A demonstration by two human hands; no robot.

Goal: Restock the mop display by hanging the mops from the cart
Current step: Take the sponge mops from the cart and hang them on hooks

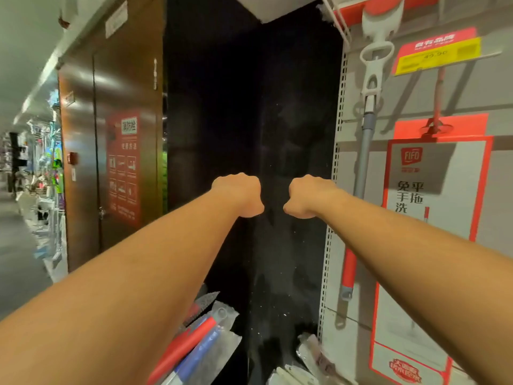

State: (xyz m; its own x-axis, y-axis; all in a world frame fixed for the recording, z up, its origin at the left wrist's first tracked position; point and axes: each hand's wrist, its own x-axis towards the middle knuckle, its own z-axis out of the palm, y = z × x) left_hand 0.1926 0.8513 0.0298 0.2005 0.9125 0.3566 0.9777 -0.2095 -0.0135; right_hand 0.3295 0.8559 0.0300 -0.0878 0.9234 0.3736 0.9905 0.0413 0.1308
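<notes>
Mop display (488, 90) stands at right with one hung mop (366, 151); wrapped mops (194, 345) lie below our left forearm (138, 273). Left grip (238, 194) and right grip (308, 195) are clenched, empty, well above them. We judge a slippery wrapper could let a mop drop during hanging.

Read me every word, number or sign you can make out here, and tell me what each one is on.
"FIFO": red logo on the white, red-edged mop card.
"免手洗", "平拖": same card, below the logo.
"49.90": yellow price label, faint.
"消防栓", "使用方法": red notice on the brown door.
Too blurred: red tag above the price label, the notice's small print, the red seal at the card's foot.
</notes>
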